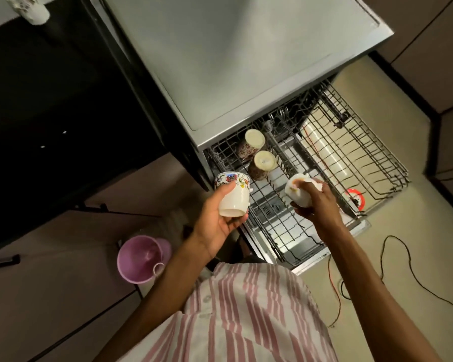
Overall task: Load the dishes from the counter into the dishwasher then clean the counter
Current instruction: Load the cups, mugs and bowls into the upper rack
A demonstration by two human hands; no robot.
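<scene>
1. The floral mug (232,194) and the white cup (300,190) look like glazed ceramic: rigid, smooth, likely slippery and breakable; grasp around the body, not the rim.
2. The left hand (217,220) wraps its fingers round the floral mug, held beside the upper rack (277,226); the right hand (317,205) grips the white cup over that rack.
3. Two mugs (258,155) already sit inverted in the rack.
</scene>
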